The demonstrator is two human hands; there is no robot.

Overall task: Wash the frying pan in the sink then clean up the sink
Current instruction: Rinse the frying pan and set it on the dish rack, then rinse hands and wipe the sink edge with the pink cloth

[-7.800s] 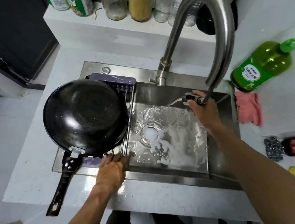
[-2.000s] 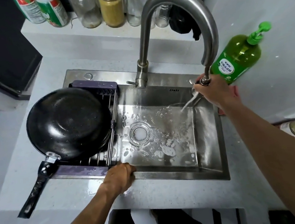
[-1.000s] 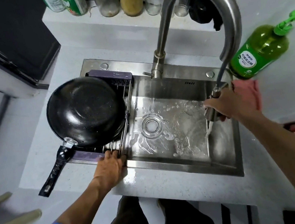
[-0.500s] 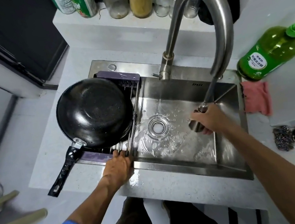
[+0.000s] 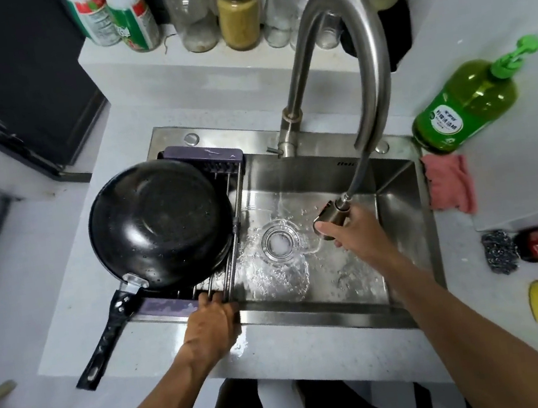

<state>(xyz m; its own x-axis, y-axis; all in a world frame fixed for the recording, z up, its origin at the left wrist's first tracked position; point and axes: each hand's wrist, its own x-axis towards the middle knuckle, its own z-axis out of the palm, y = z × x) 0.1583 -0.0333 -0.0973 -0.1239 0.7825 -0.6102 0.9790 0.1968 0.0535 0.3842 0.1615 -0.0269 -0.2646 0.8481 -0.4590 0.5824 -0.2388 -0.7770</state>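
Since half a second ago the right hand has carried the pull-out spray head toward the drain, fingers wrapped round it. The left hand keeps gripping the rack bars. The frying pan lies upside down at 9 o'clock in the sink. On the grey counter, a green soap bottle at 2 o'clock.

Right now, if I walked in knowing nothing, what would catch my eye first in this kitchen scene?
Probably the big black frying pan, upside down on the drying rack over the sink's left side. Next, the right hand holding the pull-out sprayer head, running water around the drain while the left hand grips the rack's near end. The bright green soap bottle lies on the counter at right.
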